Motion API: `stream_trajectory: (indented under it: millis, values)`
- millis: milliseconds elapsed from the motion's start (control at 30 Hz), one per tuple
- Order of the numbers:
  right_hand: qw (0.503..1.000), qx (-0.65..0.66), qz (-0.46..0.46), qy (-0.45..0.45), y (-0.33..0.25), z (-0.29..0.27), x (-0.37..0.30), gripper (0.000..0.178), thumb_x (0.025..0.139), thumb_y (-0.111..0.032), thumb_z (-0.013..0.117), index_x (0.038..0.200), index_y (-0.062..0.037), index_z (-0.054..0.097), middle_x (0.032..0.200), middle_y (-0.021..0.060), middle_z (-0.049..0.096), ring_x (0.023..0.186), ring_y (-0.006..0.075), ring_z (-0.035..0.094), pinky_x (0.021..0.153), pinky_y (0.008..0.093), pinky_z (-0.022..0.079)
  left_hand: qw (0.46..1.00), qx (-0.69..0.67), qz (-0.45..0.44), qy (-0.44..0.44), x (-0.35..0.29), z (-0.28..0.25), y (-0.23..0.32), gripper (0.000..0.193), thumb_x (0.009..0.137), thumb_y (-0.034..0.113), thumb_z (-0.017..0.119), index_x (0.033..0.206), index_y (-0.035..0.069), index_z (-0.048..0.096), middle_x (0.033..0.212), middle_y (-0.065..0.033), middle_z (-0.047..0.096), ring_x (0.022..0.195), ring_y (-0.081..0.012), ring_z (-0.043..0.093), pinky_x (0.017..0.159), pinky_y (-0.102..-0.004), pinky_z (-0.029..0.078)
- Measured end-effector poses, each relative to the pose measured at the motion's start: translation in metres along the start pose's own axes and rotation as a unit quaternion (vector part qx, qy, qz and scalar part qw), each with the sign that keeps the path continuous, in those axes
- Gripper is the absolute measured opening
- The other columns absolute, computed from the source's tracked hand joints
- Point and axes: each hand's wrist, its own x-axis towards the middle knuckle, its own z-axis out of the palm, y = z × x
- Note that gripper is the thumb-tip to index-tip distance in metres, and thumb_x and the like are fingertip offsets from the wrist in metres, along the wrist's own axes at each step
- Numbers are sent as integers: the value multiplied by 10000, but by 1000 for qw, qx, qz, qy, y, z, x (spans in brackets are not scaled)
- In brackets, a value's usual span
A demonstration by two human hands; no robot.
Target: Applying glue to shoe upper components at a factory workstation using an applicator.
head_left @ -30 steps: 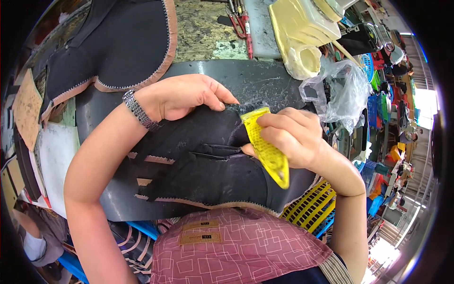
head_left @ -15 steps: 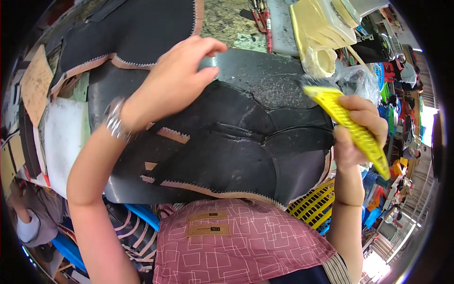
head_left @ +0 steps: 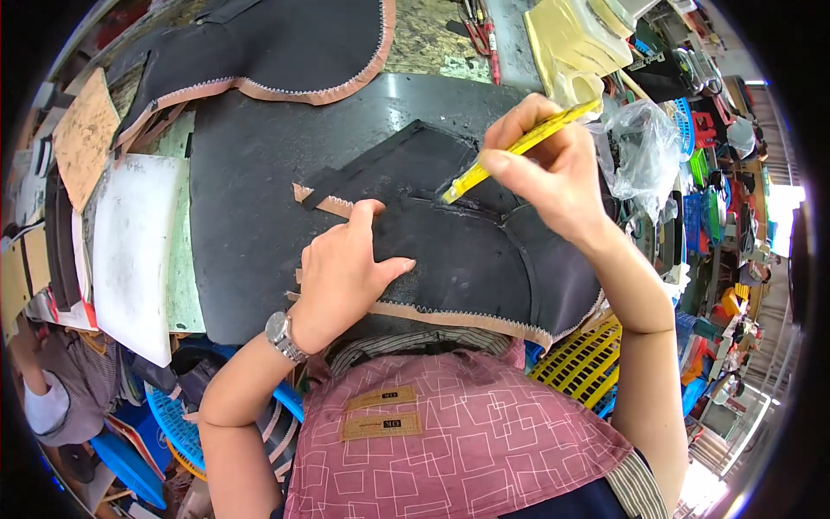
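Observation:
My right hand (head_left: 553, 169) grips a yellow-handled brush (head_left: 468, 179), its bristle end down on a seam of the black leather piece (head_left: 467, 277). This piece has tan zigzag-cut edging along its near side and lies on a dark smooth sheet (head_left: 246, 225). My left hand (head_left: 344, 270) rests on the left part of the leather, thumb and forefinger apart, holding nothing. A folded black strip and a tan strip (head_left: 324, 201) stick out just beyond the left fingertips.
Another black piece with tan edging (head_left: 303, 43) lies at the far left. A white slab (head_left: 134, 251) and a tan board (head_left: 85, 134) are on the left. A yellowed container (head_left: 575, 43) and a plastic bag (head_left: 644, 151) stand far right. A yellow basket (head_left: 579, 359) sits below the table edge.
My right hand has swung the brush inward from the right onto the leather. My left hand has come back from the far side and settled on the leather. A black strip there now appears folded over.

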Motion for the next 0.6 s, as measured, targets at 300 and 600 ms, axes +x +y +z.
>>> stream_trajectory:
  millis: [300,600]
  values:
    - [984,-167,1,-58,12,21,6,321,692,-298,705,709,-34,524,543,60,541,488,134,536,473,276,430,1000,-7,19,7,0,1,-3,534,659,214,726,1094,48,464,843,-177,607,793,-340,590,654,-398,463]
    - [990,-134,-33,18,30,3,50,302,707,-261,706,802,-18,553,618,45,574,584,86,533,525,255,440,1000,-10,25,-1,-3,-2,-1,519,649,214,729,1067,35,480,804,-162,591,762,-328,583,649,-387,455]
